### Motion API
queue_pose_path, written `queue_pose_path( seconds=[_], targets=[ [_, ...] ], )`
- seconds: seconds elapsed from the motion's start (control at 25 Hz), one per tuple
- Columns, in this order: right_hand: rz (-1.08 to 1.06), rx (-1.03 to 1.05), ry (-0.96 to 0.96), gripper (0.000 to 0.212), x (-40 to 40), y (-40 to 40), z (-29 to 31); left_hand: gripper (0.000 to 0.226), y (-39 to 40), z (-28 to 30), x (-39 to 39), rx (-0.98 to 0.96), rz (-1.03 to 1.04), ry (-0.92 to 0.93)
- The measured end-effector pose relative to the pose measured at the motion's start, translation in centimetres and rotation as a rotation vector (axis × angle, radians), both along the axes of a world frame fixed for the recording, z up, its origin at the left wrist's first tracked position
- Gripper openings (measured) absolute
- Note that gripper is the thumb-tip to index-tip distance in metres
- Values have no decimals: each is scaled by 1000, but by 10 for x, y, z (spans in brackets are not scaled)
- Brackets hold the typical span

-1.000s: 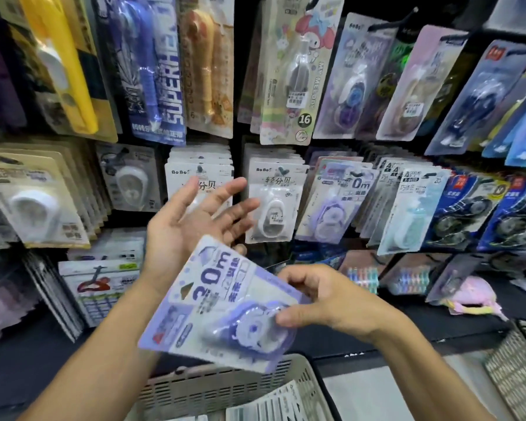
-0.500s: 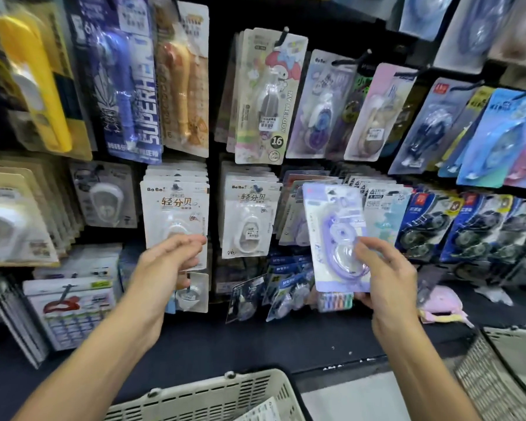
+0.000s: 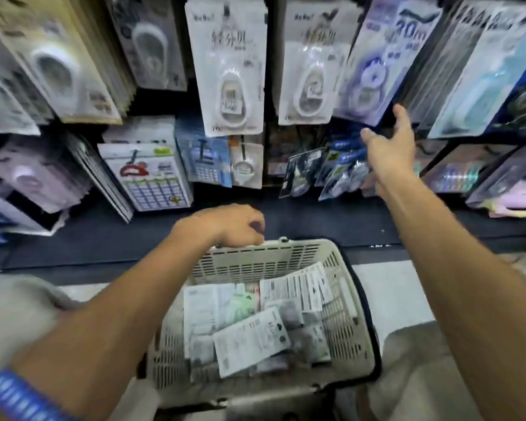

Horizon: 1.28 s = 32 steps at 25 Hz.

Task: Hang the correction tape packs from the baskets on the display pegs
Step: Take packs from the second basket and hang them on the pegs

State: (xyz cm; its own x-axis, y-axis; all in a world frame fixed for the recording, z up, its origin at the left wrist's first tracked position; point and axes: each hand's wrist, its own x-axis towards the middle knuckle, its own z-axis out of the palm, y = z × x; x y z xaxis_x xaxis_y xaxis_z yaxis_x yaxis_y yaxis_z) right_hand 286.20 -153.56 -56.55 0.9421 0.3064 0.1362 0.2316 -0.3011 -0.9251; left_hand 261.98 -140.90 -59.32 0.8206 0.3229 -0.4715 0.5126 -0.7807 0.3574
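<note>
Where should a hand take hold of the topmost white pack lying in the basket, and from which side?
Best guess: pinch the pack at its near, lower edge, coming from above. It lies flat and tilted on top of the other packs, back side up, so that edge seems free, and the open basket top leaves room. The left hand, curled at the far rim, is closest.

Purple pack now hangs; right hand has let go.

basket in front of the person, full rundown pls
The basket is cream slotted plastic with a dark rim band along its right side, sitting upright and low between the person's arms, below the display. Several packs lie flat inside, mostly printed backs up. The left hand rests, fingers curled, at its far rim.
</note>
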Motion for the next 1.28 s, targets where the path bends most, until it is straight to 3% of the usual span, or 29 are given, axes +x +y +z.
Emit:
queue_pose_path(
  seconds=[0.08,0.12,0.2,0.28,0.36,0.44,0.56,0.6,0.68,0.76,0.84,0.92,1.04,1.08,1.16,1.2,1.28],
  targets=[
    [-122,24,13,40,-45,-14,-71,33,-15,-57,-17,56,-124,182],
    [-68,-73,87,30,-71,-22,-110,36,-22,-89,-30,1,-138,257],
    [208,-511,294,20,-120,-46,-178,41,-37,-145,-63,-149,-77,388],
    [251,-821,502,13,-144,-73,-224,41,-44,-189,-92,-214,12,477],
    [78,-738,763,20,-146,-88,-246,38,-41,-217,-108,-219,79,504],
    [-35,-584,971,39,-139,-89,-259,36,-36,-231,-104,-206,194,390],
    [-201,-425,1133,61,-133,-78,-278,57,-38,-248,-85,-241,286,254],
    [-254,-395,1134,63,-133,-74,-285,68,-41,-255,-80,-274,277,255],
    [-272,-335,1079,47,-136,-69,-295,76,-50,-269,-74,-434,310,287],
    [-239,-306,999,39,-135,-63,-301,58,-49,-280,-71,-602,338,314],
    [-188,-318,921,48,-135,-61,-309,42,-40,-285,-70,-666,276,382],
    [-82,-351,839,48,-137,-61,-313,48,-26,-280,-69,-740,254,480],
    [16,-442,741,29,-138,-59,-317,32,-22,-271,-70,-905,250,547],
    [30,-483,705,21,-140,-58,-314,26,-26,-269,-68,-897,294,468],
    [22,-568,619,10,-148,-51,-299,14,-36,-262,-62,-663,390,179],
    [1,-626,556,18,-151,-48,-289,39,-42,-257,-57,-494,381,39],
    [-62,-653,474,18,-150,-39,-257,90,-57,-242,-43,-191,161,-126]
  ],
)
